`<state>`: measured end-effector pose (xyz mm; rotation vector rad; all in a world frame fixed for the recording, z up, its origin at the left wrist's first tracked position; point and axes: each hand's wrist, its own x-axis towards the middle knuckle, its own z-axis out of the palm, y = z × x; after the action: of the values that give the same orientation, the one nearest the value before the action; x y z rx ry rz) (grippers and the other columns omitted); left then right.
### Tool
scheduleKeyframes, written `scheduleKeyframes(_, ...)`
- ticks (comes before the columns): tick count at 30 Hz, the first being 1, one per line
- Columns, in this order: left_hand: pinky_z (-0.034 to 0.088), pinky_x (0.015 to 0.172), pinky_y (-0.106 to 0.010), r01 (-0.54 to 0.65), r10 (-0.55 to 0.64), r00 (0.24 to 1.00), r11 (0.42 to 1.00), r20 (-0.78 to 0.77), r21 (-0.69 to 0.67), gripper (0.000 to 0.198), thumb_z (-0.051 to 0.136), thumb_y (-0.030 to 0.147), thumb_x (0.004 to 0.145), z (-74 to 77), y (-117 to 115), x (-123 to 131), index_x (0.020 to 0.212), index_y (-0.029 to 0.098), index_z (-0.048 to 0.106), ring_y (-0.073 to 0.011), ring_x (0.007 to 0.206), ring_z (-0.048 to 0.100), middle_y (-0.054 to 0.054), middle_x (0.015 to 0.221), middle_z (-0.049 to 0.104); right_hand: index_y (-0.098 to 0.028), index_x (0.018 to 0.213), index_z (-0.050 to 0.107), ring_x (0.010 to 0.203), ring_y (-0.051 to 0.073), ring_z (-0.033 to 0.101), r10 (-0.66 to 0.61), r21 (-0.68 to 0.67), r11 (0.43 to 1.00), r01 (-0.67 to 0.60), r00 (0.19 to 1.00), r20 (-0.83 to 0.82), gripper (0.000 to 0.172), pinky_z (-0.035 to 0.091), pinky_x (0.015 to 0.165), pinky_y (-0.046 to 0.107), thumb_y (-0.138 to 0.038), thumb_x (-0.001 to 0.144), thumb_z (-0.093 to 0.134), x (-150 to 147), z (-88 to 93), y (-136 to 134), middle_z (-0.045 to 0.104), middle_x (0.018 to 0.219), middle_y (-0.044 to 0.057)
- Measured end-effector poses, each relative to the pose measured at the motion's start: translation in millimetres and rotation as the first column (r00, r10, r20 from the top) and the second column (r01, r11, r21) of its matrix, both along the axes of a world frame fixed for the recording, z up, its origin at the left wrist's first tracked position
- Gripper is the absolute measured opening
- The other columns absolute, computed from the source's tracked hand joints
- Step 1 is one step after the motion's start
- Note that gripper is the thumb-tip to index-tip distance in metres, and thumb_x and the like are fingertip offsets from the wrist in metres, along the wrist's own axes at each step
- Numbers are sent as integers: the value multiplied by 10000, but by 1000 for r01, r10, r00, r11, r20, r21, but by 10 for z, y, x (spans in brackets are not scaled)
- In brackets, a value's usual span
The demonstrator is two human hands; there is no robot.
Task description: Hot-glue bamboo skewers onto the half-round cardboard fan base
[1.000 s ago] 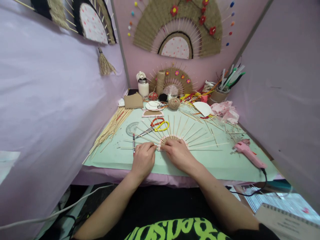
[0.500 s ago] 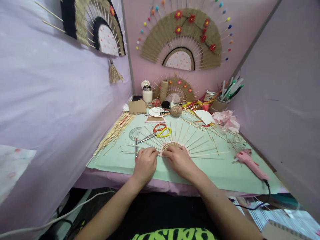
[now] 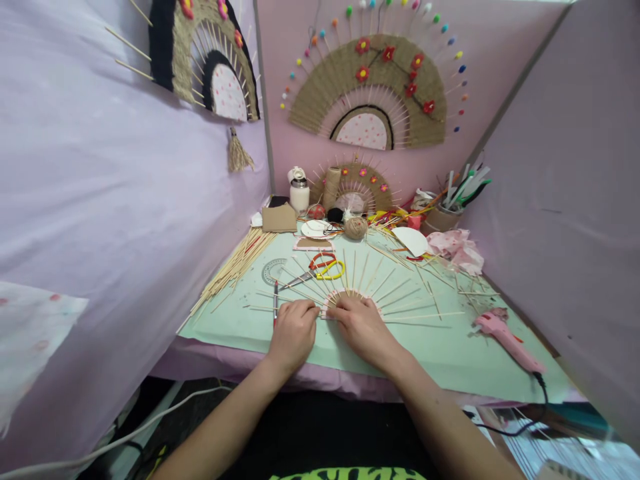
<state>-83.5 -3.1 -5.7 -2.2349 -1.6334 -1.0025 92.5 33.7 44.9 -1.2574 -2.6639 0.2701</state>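
Note:
A fan frame of thin wooden sticks (image 3: 391, 283) spreads from a small cardboard half circle (image 3: 351, 294) with a pink-and-white rim, flat on the table. My left hand (image 3: 293, 333) is closed at its left end, thumb and forefinger pinched on a stick near the rim. My right hand (image 3: 364, 328) presses on the half circle, its fingers bent over it and covering much of its lower part. Under the sticks behind my left hand lie scissors (image 3: 327, 265) with red and yellow handles. A pen (image 3: 275, 303) and a clear protractor (image 3: 273, 271) are close by.
Loose sticks (image 3: 233, 267) lie along the left side. A pink glue gun (image 3: 510, 340) with a black cord rests at right. Behind stand a white bottle (image 3: 299, 195), a twine ball (image 3: 355, 227) and a tool pot (image 3: 443, 217). A finished fan (image 3: 367, 87) hangs on the back wall.
The whole view has shifted slightly, so things appear a little lower and further right. Both hands stay at the same places on the fan frame.

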Motion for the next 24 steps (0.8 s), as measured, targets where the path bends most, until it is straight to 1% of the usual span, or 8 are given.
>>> scheduleKeyframes(7, 438, 840, -376, -8, 8, 1000, 1000, 1, -24, 276, 505, 37, 885, 3, -11, 2, 993, 191, 707, -204, 940, 641, -63, 999, 720, -274, 1098, 704, 995, 173, 535, 10, 0, 1000, -10, 1000, -9, 290, 232, 796, 324, -134, 980, 478, -1, 23, -4, 661, 1014, 42)
scheduleKeyframes(24, 440, 821, -367, 1, -1, 1000, 1000, -7, -13, 244, 537, 37, 879, 12, -11, -1, 985, 179, 705, -211, 939, 641, -63, 990, 721, -264, 1092, 706, 987, 174, 523, 12, 11, 1000, -12, 1000, 0, 272, 227, 779, 324, -155, 991, 478, 2, 27, -11, 660, 1033, 47)
